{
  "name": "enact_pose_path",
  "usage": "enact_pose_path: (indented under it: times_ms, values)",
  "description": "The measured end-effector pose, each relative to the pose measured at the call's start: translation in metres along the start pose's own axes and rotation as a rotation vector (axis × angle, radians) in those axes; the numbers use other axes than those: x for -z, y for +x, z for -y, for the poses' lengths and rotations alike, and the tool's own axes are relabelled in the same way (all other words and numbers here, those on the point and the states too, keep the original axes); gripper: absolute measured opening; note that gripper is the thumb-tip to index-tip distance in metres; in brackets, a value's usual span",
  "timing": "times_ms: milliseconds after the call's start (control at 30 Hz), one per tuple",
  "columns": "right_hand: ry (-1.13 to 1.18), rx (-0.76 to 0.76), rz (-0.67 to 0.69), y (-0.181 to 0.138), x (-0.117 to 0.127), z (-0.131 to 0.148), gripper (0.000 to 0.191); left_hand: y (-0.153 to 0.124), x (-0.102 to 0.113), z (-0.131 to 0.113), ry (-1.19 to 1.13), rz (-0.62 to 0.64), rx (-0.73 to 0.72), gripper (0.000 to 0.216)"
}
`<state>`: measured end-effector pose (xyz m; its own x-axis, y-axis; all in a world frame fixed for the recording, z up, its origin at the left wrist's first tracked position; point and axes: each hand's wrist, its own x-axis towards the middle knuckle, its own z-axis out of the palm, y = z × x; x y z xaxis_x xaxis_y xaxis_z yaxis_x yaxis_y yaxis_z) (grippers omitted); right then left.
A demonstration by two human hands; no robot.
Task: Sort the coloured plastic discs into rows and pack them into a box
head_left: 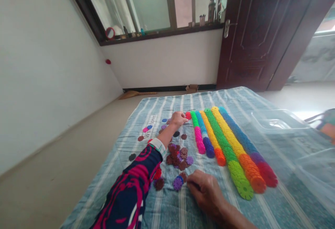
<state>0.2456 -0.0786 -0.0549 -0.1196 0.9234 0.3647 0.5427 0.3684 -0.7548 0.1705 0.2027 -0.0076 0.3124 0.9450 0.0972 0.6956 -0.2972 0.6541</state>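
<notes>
My left hand reaches far out over the striped blue cloth; its fingers are closed on a red disc at the far end of the rows. My right hand rests near me with fingers curled, beside a purple disc; what it holds I cannot make out. Several long rows of stacked plastic discs lie side by side in green, pink, blue, yellow, orange and red. A loose pile of brown and purple discs lies between my hands.
A clear plastic tub stands on the cloth at the right. Stray discs dot the cloth's left part. Bare floor lies to the left, a dark door and a window sill with small items behind.
</notes>
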Motion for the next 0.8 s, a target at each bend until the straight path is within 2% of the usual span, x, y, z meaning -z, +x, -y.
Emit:
enact_pose_path:
  times_ms: [100,233,800]
  values:
    - [0.004,0.0,-0.009,0.0,-0.001,0.0,0.018,0.017,-0.011,-0.004,0.086,-0.048,0.014,0.009]
    - [-0.005,-0.003,-0.012,0.001,-0.001,0.001,0.019,0.026,-0.017,-0.004,0.169,-0.047,-0.007,0.01]
    - [-0.002,0.006,-0.018,0.0,-0.002,0.0,0.019,0.016,-0.024,-0.002,0.34,-0.126,-0.084,0.014]
